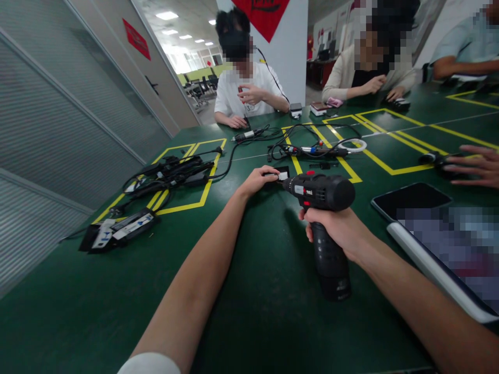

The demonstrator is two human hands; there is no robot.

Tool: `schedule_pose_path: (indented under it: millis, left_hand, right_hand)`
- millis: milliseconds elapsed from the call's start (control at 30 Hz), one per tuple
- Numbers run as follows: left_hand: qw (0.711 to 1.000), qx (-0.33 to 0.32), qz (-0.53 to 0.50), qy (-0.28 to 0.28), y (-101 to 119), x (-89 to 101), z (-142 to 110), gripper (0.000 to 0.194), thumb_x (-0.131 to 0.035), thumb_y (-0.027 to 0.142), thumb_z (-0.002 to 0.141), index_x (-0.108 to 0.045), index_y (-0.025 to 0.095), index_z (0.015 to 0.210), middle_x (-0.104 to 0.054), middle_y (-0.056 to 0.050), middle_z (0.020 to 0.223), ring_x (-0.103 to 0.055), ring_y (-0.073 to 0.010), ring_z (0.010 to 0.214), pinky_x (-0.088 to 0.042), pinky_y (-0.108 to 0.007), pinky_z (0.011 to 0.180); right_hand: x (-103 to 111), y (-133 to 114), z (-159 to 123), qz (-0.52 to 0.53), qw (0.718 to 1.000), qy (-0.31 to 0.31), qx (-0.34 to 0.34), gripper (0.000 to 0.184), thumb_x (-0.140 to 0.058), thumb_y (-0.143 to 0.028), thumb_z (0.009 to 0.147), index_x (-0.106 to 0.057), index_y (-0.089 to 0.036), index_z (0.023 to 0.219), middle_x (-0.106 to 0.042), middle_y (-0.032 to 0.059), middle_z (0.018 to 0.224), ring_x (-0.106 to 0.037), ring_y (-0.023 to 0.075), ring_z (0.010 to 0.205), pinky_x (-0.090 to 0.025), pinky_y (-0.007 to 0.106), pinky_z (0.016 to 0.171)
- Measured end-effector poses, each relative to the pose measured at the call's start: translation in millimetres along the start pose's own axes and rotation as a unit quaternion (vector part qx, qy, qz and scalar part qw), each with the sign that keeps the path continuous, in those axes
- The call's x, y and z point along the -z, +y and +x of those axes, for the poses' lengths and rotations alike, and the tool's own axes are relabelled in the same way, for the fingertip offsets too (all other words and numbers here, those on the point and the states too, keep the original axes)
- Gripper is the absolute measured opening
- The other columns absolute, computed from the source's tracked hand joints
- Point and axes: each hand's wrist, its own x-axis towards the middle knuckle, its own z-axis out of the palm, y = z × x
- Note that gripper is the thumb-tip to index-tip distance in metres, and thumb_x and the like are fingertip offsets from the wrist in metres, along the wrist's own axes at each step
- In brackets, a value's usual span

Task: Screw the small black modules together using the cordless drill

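Note:
A black cordless drill [323,191] with red details is in my right hand [338,228], whose fingers wrap its handle. The drill points left, its chuck by a small black part [286,170] with a white patch on top. My left hand [258,181] grips that part from the left, low over the table. The part's exact kind cannot be made out, and the drill's tip partly hides it. Whether the bit touches it is unclear.
Black cables and adapters [171,174] lie on the left inside yellow tape on the green table [253,311]. Beyond my hands are a corded pen-like tool [312,150] and loose cables. A phone [411,200] and a tablet lie right. Co-workers sit opposite; another person's hand [477,165] rests right.

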Motion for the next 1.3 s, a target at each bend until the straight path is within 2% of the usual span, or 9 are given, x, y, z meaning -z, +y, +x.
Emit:
schedule_pose_path:
  millis: [167,367,667,1300]
  left_hand:
    - [1.0,-0.002,-0.011,0.002,-2.4,0.5,1.1,0.032,-0.071,0.038,0.071,-0.074,0.02,0.098,-0.065,-0.006,0.109,-0.057,-0.0228,0.108,-0.039,-0.037,0.102]
    - [1.0,0.006,-0.021,0.007,-5.9,0.4,2.1,0.032,-0.071,0.037,0.07,-0.074,0.02,0.097,-0.065,-0.005,0.107,-0.058,-0.0223,0.106,-0.039,-0.036,0.102]
    - [1.0,0.001,-0.024,0.02,-5.3,-1.8,0.7,0.031,-0.071,0.037,0.07,-0.074,0.02,0.096,-0.065,-0.005,0.108,-0.058,-0.0227,0.105,-0.04,-0.038,0.101]
    - [1.0,0.005,-0.025,0.009,-6.1,-0.2,1.8,0.031,-0.07,0.037,0.07,-0.074,0.021,0.097,-0.065,-0.005,0.11,-0.057,-0.023,0.107,-0.039,-0.038,0.102]
  right_hand:
    - [-1.5,0.2,1.2,0.0,1.0,0.0,0.015,0.016,-0.063,-0.019,0.063,-0.058,-0.017,0.078,-0.06,-0.0001,0.056,-0.055,0.0135,0.045,-0.041,0.025,0.044]
    - [-2.3,4.2,3.5,-0.034,0.999,-0.005,0.023,0.014,-0.063,-0.021,0.064,-0.057,-0.017,0.076,-0.056,-0.0013,0.048,-0.055,0.0144,0.044,-0.04,0.026,0.045]
    - [-5.7,6.1,2.6,-0.061,0.997,-0.023,0.048,0.013,-0.063,-0.02,0.066,-0.056,-0.017,0.077,-0.058,-0.0014,0.056,-0.056,0.0143,0.046,-0.041,0.026,0.047]
    - [-4.2,4.0,1.6,-0.093,0.994,-0.022,0.045,0.01,-0.062,-0.022,0.067,-0.058,-0.017,0.075,-0.057,-0.0007,0.049,-0.055,0.0145,0.046,-0.039,0.026,0.047]
